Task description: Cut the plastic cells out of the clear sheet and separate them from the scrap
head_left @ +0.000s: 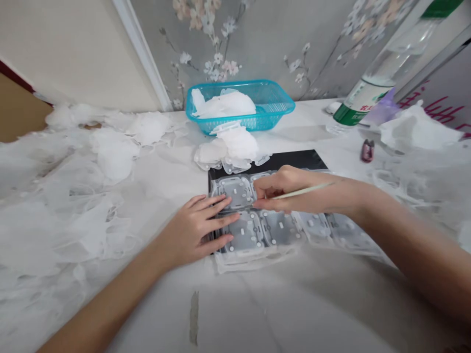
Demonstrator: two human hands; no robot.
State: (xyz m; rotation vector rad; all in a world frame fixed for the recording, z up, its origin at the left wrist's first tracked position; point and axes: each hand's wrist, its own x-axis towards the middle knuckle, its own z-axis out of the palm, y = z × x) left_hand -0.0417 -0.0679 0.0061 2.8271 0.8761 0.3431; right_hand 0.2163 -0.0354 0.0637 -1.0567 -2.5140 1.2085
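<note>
A translucent plastic sheet (281,228) with rows of rounded-square shapes lies over a black board (294,159). My left hand (200,225) rests flat with fingers spread on the sheet's left end. My right hand (283,189) is closed around a thin pale stick-like tool (303,191). Its fingertips are at the sheet's upper left, beside the first rounded-square shape. The tool's tip is hidden by the fingers, so I cannot tell its exact kind. Behind the sheet, a small pile of white cut pieces (235,144) overlaps the board's far edge.
A blue plastic basket (274,117) holding white pieces stands against the flowered wall. Torn translucent scraps (84,211) heap up at left, and more scraps (434,171) lie at right. A water bottle (368,93) stands at back right, near a small dark pink object (367,150).
</note>
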